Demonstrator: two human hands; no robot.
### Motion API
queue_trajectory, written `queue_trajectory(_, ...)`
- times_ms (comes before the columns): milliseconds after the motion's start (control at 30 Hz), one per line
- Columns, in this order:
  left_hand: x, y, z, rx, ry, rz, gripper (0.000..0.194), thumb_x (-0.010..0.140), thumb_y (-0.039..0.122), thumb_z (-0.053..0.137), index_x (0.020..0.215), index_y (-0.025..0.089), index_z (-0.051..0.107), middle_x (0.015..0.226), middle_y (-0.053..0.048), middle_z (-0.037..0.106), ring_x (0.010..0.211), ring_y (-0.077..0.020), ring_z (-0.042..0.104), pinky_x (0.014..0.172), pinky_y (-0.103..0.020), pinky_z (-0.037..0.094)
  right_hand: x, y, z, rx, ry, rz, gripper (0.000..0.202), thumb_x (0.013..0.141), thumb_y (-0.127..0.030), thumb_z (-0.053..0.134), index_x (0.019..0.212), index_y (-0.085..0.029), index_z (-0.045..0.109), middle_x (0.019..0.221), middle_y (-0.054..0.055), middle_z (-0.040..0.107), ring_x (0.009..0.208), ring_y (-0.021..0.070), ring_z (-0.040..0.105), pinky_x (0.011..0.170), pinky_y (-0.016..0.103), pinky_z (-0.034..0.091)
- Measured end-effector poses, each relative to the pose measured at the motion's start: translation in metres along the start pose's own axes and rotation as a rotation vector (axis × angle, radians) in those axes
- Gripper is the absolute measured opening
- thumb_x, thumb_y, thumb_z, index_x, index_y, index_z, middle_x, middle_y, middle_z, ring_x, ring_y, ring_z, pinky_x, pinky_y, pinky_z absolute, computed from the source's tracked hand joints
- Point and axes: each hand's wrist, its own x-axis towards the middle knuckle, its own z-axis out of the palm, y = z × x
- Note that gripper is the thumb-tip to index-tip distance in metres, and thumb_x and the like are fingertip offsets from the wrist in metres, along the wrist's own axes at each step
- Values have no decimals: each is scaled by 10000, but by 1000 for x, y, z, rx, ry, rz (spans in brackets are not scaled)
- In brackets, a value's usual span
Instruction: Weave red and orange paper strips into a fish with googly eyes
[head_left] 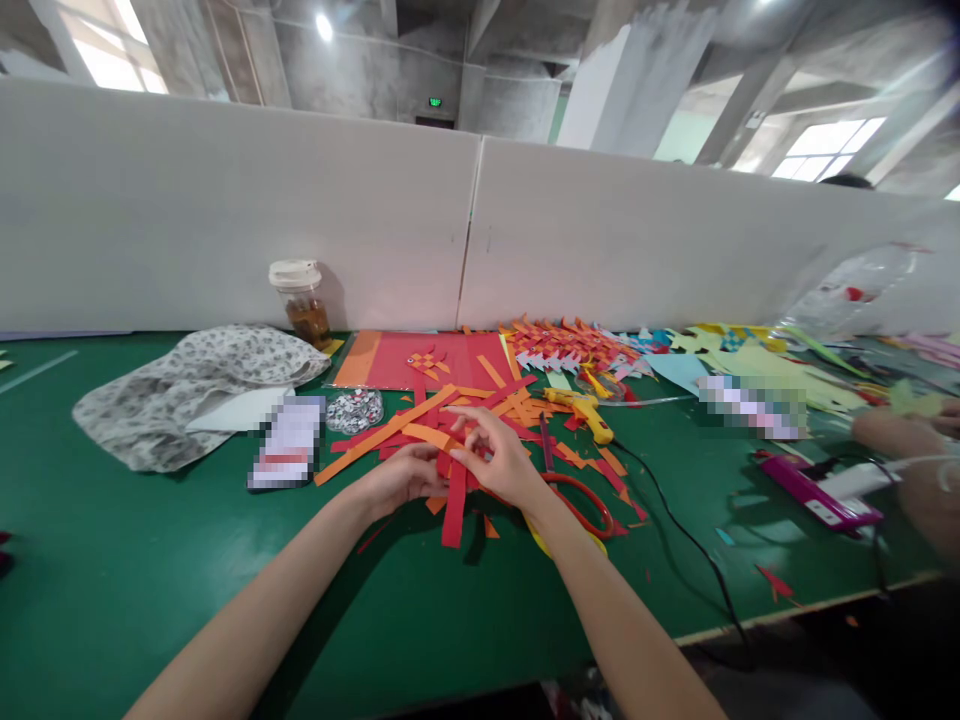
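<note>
The step in hand seems to be handling a narrow, flat orange paper strip (pixel 427 434) against a short, flat red paper strip (pixel 454 515); both are at the hands, above the near side of the pile of red and orange paper strips (pixel 517 405) on the green tabletop (pixel 375 620). The right hand (pixel 499 455) appears to pinch the orange strip's right end between thumb and fingers; the left hand (pixel 405 475) is curled at the left of the strips. To do this well, keep the grip light so the paper does not crease, line up the edges before pressing any fold, and leave the red strip's near end free. Working nearer, away from the loose pieces, would help keep stray strips out.

The left fingertips are partly covered, so I cannot tell what they clamp. How the two strips meet is hidden by the fingers. The right forearm covers part of the red-handled scissors (pixel 589 500), and another person's hand (pixel 885 430) at far right is blurred.
</note>
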Motion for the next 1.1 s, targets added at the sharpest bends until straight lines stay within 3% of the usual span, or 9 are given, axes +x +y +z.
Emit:
queue_trajectory(300,-6,3,4,14,111,7,350,479,2,708,785,155,630,721,30,632,600,-91,609,662,-233,500,2,0,1,89,86,63,439,752,-209,611,1170,-236,480,786,0,589,737,134,586,703,292,497)
queue_trajectory(500,-4,2,5,102,68,44,280,568,141,774,820,129,652,771,-26,660,685,-129,634,774,-301,494,3,-1,0,99,108,88,421,742,-228,621,1144,-223,499,769,2,627,717,135,603,687,285,496)
queue_trajectory(767,-1,1,6,74,170,66,215,588,237,799,683,131,636,690,18,608,673,-106,595,730,-290,527,2,-2,-2,60,95,114,481,711,-137,590,1177,-226,508,786,-3,644,730,136,615,682,266,484)
queue_trajectory(967,1,-1,1,97,138,74,276,647,288,768,872,147,691,860,-50,693,726,-123,640,667,-222,531,1,-14,-6,54,89,113,328,857,-346,504,1155,-214,537,726,6,661,746,161,613,700,278,452)
queue_trajectory(1100,2,-2,-1,96,164,103,288,661,281,758,900,133,694,903,-79,708,758,-144,658,675,-219,542,2,-12,-7,88,161,132,324,868,-432,472,1088,-216,572,877,37,656,862,178,609,778,292,450)
